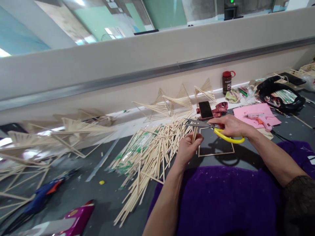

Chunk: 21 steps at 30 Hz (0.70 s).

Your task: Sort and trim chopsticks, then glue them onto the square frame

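My right hand is closed around a pair of scissors with yellow handles. The metal blades point left and are parted, just above my left hand. Between the fingers of my left hand a few short wooden sticks stand upright, their tops close to the blades. On the grey table below the scissors lies a rectangular frame of thin sticks. Left of my left hand spreads a big loose pile of wooden sticks, partly over clear-and-green plastic packets.
Behind stand stick structures, a phone and a red-lidded bottle. A pink glue gun rests on pink paper at right. A blue glue gun, a ruler and more stick structures occupy the left.
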Available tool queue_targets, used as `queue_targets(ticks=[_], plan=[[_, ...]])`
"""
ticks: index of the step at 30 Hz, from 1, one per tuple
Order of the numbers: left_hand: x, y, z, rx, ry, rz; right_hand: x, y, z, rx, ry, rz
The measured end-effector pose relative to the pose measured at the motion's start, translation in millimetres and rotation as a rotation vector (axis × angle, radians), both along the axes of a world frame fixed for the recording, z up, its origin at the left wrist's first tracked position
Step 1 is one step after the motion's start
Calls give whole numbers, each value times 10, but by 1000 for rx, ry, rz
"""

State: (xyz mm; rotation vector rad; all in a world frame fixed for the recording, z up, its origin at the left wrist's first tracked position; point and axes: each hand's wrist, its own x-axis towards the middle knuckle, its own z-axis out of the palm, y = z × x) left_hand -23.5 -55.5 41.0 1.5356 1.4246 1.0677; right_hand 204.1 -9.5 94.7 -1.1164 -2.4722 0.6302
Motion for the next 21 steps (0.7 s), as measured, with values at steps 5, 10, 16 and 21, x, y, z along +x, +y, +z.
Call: queue_targets(ticks=[5,10,16,21], plan=[[67,-13,1,-11,-183,-58,37,5,16,-56,1,-66],[62,11,-19,-78,-426,-86,73,14,39,-72,-2,-116],[-53,127,-50,-127,-533,-7,141,41,57,-56,1,-146],[-199,147,75,-38,-625,142,230,21,108,-117,113,-53]])
